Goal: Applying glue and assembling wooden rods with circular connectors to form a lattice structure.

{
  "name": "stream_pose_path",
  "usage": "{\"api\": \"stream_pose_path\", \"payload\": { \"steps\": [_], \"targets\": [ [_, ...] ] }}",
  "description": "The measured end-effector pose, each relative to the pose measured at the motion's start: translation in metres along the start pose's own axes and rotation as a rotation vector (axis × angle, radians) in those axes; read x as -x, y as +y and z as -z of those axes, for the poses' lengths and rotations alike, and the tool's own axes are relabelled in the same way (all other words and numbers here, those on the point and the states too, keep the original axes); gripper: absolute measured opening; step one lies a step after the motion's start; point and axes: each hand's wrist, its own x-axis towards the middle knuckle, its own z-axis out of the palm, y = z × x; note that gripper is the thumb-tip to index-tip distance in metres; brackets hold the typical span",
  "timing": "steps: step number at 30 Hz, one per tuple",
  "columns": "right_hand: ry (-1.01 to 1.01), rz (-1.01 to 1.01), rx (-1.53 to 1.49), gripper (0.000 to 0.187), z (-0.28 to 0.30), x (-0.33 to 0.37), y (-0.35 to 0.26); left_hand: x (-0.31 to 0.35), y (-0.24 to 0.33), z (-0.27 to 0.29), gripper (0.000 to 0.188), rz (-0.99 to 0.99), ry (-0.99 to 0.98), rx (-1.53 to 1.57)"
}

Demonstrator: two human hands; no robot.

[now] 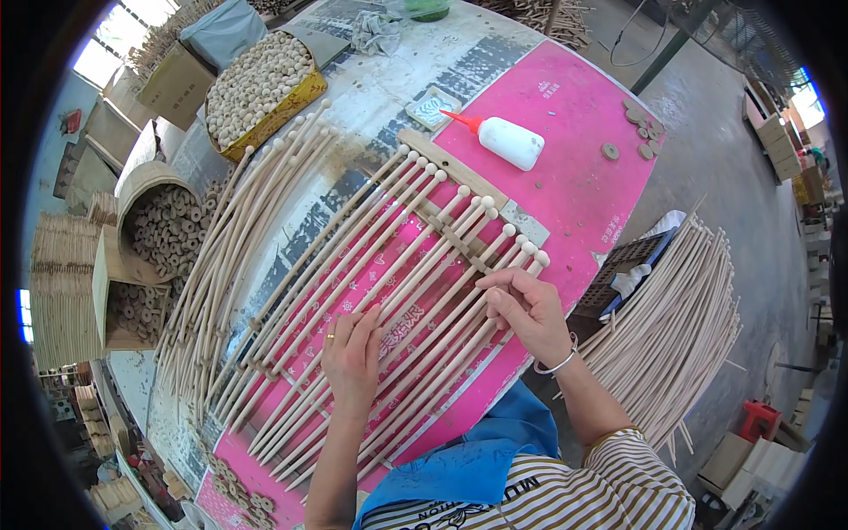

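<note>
Several long wooden sticks (pixel 415 265) with round wooden balls on their far ends lie side by side across a pink sheet. Near those ends a slatted wooden rack (pixel 455 237) runs crosswise beneath them. My left hand (pixel 353 353) is over the middle of the row, its fingers bent together around a stick. Farther right, my right hand (pixel 530 314) is closed at the sticks near their ball ends, thumb against bent fingers. Whatever is between those fingertips, if anything, is hidden. A white squeeze bottle (pixel 511 144) with a red nozzle lies beyond the rack.
More ball-ended sticks (pixel 238 238) lie in a heap to the left. A yellow box of wooden balls (pixel 256 84) stands at the far left, above a tipped container of wooden rings (pixel 168 221). Loose discs (pixel 645 132) lie far right. Plain sticks (pixel 680 327) fill a bundle at right.
</note>
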Motion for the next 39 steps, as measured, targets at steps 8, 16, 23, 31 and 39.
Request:
{"api": "stream_pose_path", "payload": {
  "steps": [8,16,23,31,39],
  "targets": [
    [-0.058,0.013,0.020,0.020,-0.006,0.006,-0.002,0.001,-0.050,0.031,0.036,-0.004,0.146,-0.178],
    [-0.136,-0.010,0.034,0.021,-0.031,0.011,-0.005,0.000,-0.081,0.034,0.034,-0.028,0.055,-0.368],
    [-0.331,-0.104,-0.254,0.042,-0.101,-0.005,0.003,0.018,-0.023,0.086,0.034,-0.150,0.182,-0.422],
    [-0.270,-0.256,-0.508,0.035,-0.143,-0.020,-0.002,0.103,-0.007,0.148,0.049,0.139,0.063,-0.333],
    [-0.311,-0.248,-0.466,0.032,-0.134,-0.020,-0.012,0.160,-0.033,0.170,0.024,0.330,0.120,0.079]
  ]
}}
